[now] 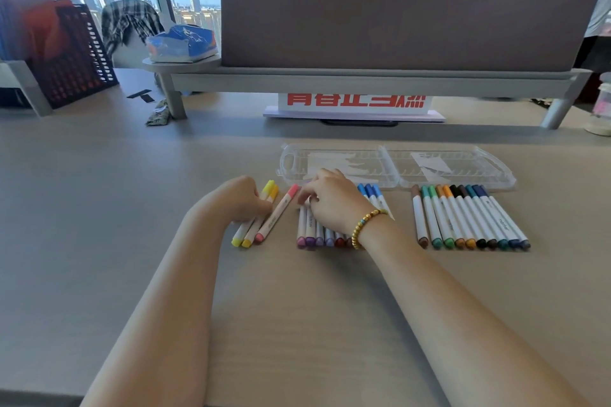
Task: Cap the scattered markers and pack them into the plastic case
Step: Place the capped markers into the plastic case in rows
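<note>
A clear plastic case (395, 166) lies open and flat on the desk, both halves showing empty ribbed slots. In front of it lie capped white markers in groups. My left hand (243, 200) rests curled on the yellow and orange markers (251, 228), with a pink marker (276, 216) beside them. My right hand (332, 203), with a bead bracelet on its wrist, lies over the purple, blue and red markers (317, 235), fingers bent onto their upper ends. A row of brown, green, orange, black and dark blue markers (469, 218) lies to the right, untouched.
A grey shelf riser (363, 79) with a felt divider (396, 20) stands behind the case. Under it is a white sign with red characters (355, 104). A dark mesh basket (71, 56) stands at the far left, a cup (600, 109) at the far right.
</note>
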{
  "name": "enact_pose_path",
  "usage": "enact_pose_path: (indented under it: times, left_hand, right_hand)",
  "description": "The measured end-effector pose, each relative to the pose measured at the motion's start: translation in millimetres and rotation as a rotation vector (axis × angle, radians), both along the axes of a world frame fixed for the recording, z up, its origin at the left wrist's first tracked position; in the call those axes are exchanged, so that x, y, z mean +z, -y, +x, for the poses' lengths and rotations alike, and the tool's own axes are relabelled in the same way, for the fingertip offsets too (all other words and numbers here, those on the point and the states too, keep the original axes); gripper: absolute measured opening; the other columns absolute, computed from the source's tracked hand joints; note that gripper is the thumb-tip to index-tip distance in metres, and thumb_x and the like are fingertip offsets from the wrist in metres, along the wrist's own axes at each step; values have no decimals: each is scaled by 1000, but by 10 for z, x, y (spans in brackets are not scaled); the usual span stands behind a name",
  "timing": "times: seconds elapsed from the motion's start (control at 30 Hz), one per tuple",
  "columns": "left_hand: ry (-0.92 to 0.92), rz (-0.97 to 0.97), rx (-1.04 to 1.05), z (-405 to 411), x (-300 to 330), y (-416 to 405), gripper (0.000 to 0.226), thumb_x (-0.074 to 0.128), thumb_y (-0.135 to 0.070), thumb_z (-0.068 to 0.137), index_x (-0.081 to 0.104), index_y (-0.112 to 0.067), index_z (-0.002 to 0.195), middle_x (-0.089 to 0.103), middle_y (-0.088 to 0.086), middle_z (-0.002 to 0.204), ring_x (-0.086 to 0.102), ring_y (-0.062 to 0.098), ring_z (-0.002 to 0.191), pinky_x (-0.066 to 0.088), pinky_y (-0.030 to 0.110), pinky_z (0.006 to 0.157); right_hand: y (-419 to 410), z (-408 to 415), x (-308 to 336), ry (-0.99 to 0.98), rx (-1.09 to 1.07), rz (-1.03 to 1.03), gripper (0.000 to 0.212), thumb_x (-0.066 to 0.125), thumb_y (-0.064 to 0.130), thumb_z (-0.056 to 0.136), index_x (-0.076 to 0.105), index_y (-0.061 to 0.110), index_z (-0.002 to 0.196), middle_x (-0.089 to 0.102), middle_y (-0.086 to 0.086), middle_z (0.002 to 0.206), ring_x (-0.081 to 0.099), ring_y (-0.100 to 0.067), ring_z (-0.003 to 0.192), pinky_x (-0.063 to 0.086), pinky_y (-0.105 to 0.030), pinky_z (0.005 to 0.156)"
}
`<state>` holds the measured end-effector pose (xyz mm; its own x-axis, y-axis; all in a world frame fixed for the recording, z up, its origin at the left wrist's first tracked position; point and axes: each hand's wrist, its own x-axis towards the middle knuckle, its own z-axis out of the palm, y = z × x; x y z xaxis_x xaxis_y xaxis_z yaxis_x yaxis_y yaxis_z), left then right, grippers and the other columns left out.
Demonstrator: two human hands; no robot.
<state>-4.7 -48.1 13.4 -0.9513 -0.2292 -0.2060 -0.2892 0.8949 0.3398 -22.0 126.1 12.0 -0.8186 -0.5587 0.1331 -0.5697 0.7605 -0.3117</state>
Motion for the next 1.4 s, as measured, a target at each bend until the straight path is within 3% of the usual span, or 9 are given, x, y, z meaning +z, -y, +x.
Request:
enact_pose_path:
  times: [0.17,0.27,0.37,0.57,0.7,0.87,1.0,1.27,1.4]
  left_hand:
    - [-29,-34,24,15,15,-57,30,57,-31,85,52,-8,68,47,9,59,39,15,54,33,24,50]
    - [-56,-49,33,16,-7,-102,36,57,-30,86,60,5,90,49,19,67,31,15,53,25,25,47]
    - [-40,-4,6,-8,-9,-105,32,54,-31,87,51,-5,68,42,5,57,37,16,53,30,25,48]
    - [-16,427,3,-32,-58,-80,29,51,-31,94,58,-6,82,47,3,63,44,16,55,39,22,52]
    - [-132,740,54,-14,15,-94,28,50,-27,96,56,-6,80,35,0,56,29,7,39,25,13,35]
    - [-259,934,69,-24,21,-272,28,48,-24,98,57,-7,78,49,7,64,35,7,43,25,11,34]
    - [-290,1080,113,-42,-5,-365,27,48,-26,98,60,-3,87,47,8,71,36,9,52,29,11,35]
    - [-368,791,196,-162,106,-241,26,52,-29,96,68,-9,93,53,0,65,48,12,61,41,17,50]
    - [-425,586,188,-446,228,-233,25,61,-27,90,59,-11,71,59,-1,66,54,9,57,49,14,49]
  right_hand:
    - [60,-15,-43,-27,-28,43,30,45,17,96,63,23,119,50,-6,119,39,-22,117,39,-35,97]
    - [96,-27,-54,-53,-43,82,29,45,21,96,65,23,118,50,-7,118,39,-24,115,39,-35,96]
    - [108,-34,-52,-64,-66,88,29,44,24,96,66,18,114,51,-8,117,40,-25,112,39,-35,93]
    - [73,-72,-61,16,-132,-108,28,45,18,95,71,9,96,59,-8,100,47,-23,105,42,-34,89]
    - [30,-57,16,178,-123,-300,34,43,22,98,70,1,95,59,-8,74,55,-19,73,43,-29,67]
    - [83,28,137,378,-48,-375,44,39,37,100,66,3,96,61,-6,75,47,-10,61,36,-19,54]
    - [10,-10,144,549,-104,-528,27,48,36,96,61,15,87,55,0,75,44,-8,58,35,-18,50]
    - [-202,-246,169,552,-305,-719,22,53,22,94,66,6,88,58,-3,71,50,-10,60,42,-22,58]
    - [-220,-401,237,516,-383,-764,15,54,19,94,62,7,87,56,-2,69,51,-10,58,41,-18,51]
